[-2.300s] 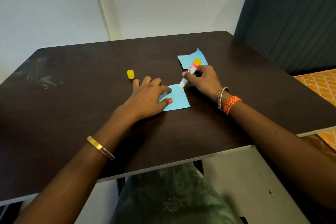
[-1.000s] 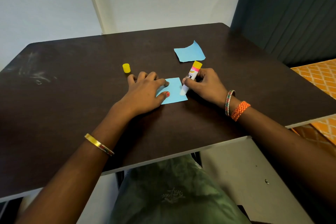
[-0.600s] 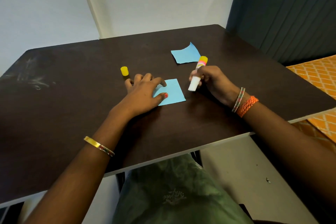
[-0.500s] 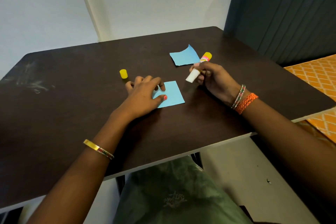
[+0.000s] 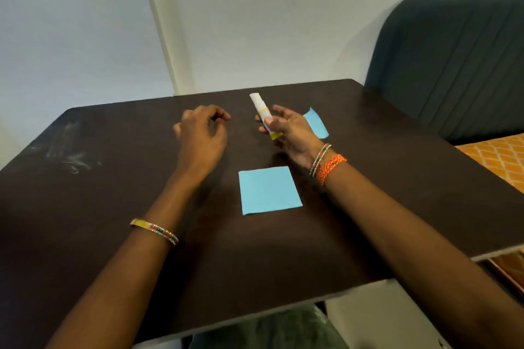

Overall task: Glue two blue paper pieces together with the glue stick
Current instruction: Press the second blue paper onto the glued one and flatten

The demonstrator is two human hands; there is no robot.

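Note:
A square blue paper (image 5: 268,190) lies flat on the dark table (image 5: 85,207), between my forearms. A second blue paper (image 5: 317,124) lies farther back, partly hidden behind my right hand. My right hand (image 5: 289,130) holds the uncapped glue stick (image 5: 262,112) above the table, its white tip pointing up and away. My left hand (image 5: 202,133) hovers to the left of the stick with fingers curled and apart; whether it holds the yellow cap is hidden. The cap itself is not visible.
A dark padded chair back (image 5: 453,59) stands at the right beyond the table. An orange patterned cloth (image 5: 493,156) lies to the right of the table. White smudges (image 5: 71,156) mark the table's left side. The wall is close behind.
My left hand has left the near paper and lifted toward the back. My right hand has turned the glue stick tip-up and moved it off the paper. The view has tilted upward.

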